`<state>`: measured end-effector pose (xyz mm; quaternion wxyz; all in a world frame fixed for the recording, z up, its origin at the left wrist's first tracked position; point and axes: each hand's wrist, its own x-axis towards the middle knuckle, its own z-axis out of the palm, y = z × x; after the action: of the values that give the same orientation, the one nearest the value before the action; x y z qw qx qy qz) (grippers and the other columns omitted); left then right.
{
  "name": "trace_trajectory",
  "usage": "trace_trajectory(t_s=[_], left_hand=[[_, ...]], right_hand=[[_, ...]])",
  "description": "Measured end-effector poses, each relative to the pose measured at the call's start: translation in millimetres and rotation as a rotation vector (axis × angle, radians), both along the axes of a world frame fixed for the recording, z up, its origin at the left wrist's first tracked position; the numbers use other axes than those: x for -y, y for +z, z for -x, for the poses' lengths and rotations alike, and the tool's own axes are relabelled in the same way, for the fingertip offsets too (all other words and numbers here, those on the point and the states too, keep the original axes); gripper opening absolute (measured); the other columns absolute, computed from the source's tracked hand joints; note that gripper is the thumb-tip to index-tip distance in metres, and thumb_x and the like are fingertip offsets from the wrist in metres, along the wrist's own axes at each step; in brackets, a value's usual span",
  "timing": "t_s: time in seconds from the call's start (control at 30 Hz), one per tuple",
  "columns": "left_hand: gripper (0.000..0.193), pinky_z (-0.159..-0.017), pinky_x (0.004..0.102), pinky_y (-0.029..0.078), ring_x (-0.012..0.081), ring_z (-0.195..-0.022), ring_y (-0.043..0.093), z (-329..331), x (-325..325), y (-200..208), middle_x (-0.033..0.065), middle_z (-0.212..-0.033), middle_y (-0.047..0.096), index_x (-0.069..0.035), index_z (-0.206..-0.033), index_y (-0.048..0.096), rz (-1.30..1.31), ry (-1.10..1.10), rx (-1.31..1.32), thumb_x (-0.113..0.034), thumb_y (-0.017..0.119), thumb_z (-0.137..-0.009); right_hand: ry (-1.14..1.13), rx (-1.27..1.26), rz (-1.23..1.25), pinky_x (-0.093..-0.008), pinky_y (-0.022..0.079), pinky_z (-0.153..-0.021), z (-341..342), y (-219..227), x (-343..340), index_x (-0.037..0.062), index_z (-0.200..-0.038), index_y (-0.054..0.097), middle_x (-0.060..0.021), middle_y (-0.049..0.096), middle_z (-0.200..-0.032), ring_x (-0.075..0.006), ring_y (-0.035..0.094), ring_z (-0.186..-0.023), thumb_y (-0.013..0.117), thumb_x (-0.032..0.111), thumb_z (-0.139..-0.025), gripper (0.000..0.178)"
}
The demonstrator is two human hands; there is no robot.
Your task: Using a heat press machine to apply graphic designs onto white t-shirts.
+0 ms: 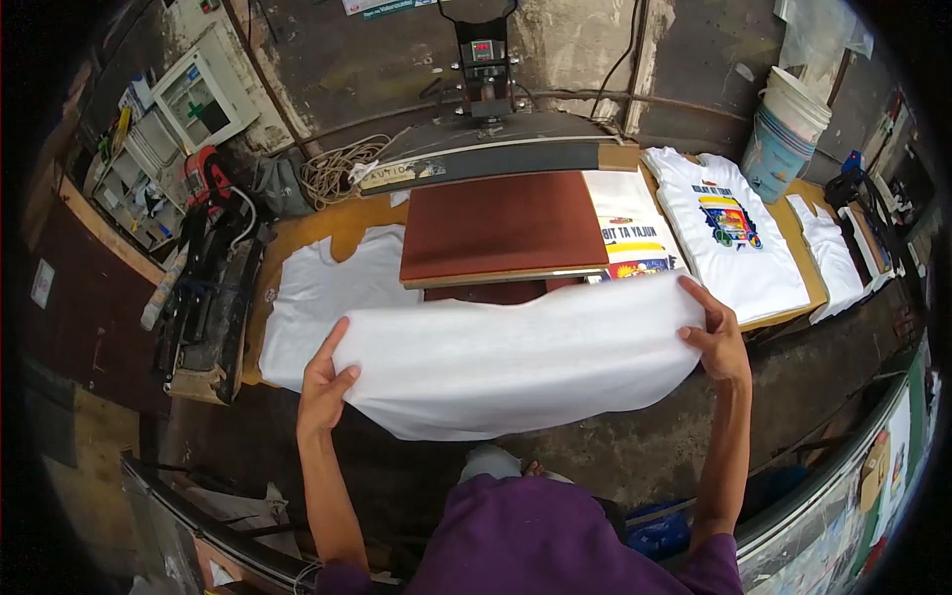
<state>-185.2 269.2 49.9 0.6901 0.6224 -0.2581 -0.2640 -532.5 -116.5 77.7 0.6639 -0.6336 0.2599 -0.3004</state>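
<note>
A plain white T-shirt (516,362) is stretched out between my two hands, in front of the heat press. My left hand (325,385) grips its left side, with thumb and index finger along the cloth. On the opposite side, my right hand (716,332) pinches the shirt's edge between thumb and fingers. Just beyond the cloth lies the press's reddish-brown flat bed (504,226), whose front lower part the shirt partly hides. Behind it stands the heat press (486,84) with its dark upper plate and small display.
White shirts (332,283) lie left of the bed. Printed transfer sheets (635,223) lie right of it, beside a stack of printed white shirts (734,223). A bucket (783,139) stands at the back right. Coiled rope (342,171) and a black machine (208,288) sit at left.
</note>
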Motion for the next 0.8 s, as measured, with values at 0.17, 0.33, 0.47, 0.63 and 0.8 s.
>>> trace_trajectory(t_s=[0.17, 0.33, 0.47, 0.63, 0.8], left_hand=[[0.092, -0.111, 0.0308, 0.027, 0.0225, -0.135, 0.038, -8.0, 6.8, 3.7, 0.0176, -0.148, 0.037, 0.003, -0.151, 0.022, -0.001, -0.163, 0.064, 0.014, 0.065, -0.071], [0.095, -0.113, 0.0335, 0.024, 0.0253, -0.137, 0.037, -15.0, 17.5, -21.1, 0.0184, -0.149, 0.036, 0.004, -0.150, 0.022, 0.024, -0.133, 0.062, 0.013, 0.068, -0.068], [0.095, -0.115, 0.0340, 0.023, 0.0263, -0.136, 0.039, -40.5, 37.2, -24.9, 0.0191, -0.148, 0.038, 0.010, -0.146, 0.027, -0.001, -0.072, 0.155, 0.006, 0.071, -0.062], [0.073, -0.109, 0.0318, 0.033, 0.0252, -0.129, 0.046, -213.1, 159.8, -0.4, 0.0195, -0.139, 0.048, 0.006, -0.139, 0.043, -0.050, -0.051, 0.231, -0.007, 0.064, -0.071], [0.069, -0.109, 0.0329, 0.034, 0.0249, -0.129, 0.046, -310.8, 242.1, -51.4, 0.0180, -0.139, 0.048, 0.004, -0.139, 0.044, -0.193, -0.197, 0.206, -0.012, 0.063, -0.074]], right_hand=[[0.017, -0.241, 0.284, -0.0262, 0.032, -0.103, -0.8, -0.2, 11.1, 0.0069, -0.140, 0.050, -0.0190, 0.041, -0.145, -0.0188, 0.045, -0.123, 0.066, -0.014, -0.063, 0.081], [0.032, -0.206, 0.162, -0.0262, 0.034, -0.103, -9.6, -34.6, 28.2, 0.0057, -0.140, 0.049, -0.0174, 0.041, -0.145, -0.0190, 0.047, -0.124, 0.069, -0.012, -0.061, 0.084], [0.098, -0.067, 0.017, -0.0289, 0.041, -0.102, -33.9, -50.0, 63.1, 0.0002, -0.139, 0.048, -0.0139, 0.047, -0.141, -0.0208, 0.053, -0.119, 0.071, -0.007, -0.059, 0.084], [0.140, -0.057, 0.108, -0.0312, 0.048, -0.095, -175.0, -33.0, 227.3, 0.0002, -0.125, 0.055, -0.0090, 0.060, -0.118, -0.0180, 0.059, -0.107, 0.059, 0.007, -0.086, 0.040], [-0.082, -0.273, 0.085, -0.0311, 0.048, -0.094, -278.1, -108.5, 315.7, 0.0011, -0.127, 0.054, -0.0086, 0.061, -0.118, -0.0178, 0.059, -0.106, 0.058, 0.010, -0.088, 0.040]])
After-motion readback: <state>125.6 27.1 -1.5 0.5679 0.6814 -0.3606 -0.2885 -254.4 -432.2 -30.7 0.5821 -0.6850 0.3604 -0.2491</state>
